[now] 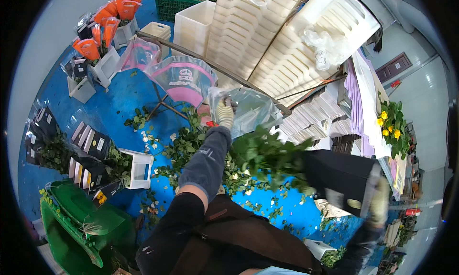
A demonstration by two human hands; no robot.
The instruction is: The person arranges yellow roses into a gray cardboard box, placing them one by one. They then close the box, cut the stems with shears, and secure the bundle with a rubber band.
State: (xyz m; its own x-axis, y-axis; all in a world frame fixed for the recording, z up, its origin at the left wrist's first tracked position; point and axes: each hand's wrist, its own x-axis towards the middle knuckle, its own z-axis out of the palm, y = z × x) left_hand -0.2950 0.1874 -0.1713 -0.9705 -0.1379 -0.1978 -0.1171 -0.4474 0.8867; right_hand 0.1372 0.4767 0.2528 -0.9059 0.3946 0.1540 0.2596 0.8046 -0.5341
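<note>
My left hand [225, 111], in a striped knit glove, pinches a clear plastic sleeve [251, 108] that hangs from a metal rack bar [200, 57]. Beside it hang clear sleeves with pink bands [184, 77]. My right hand [379, 203], gloved and blurred, is at the far right. It holds the outer end of a black-wrapped flower bundle [333, 178], whose leafy green stems [267, 155] point left, below the clear sleeve. The blooms inside the wrap are hidden.
White plastic crates [247, 27] are stacked behind the rack. Cut leaves and petals litter the blue floor [123, 95]. At lower left stands a green bin [89, 217], near a white stool [140, 169] and more black-wrapped bundles [95, 142]. Stacked paper [319, 111] lies to the right.
</note>
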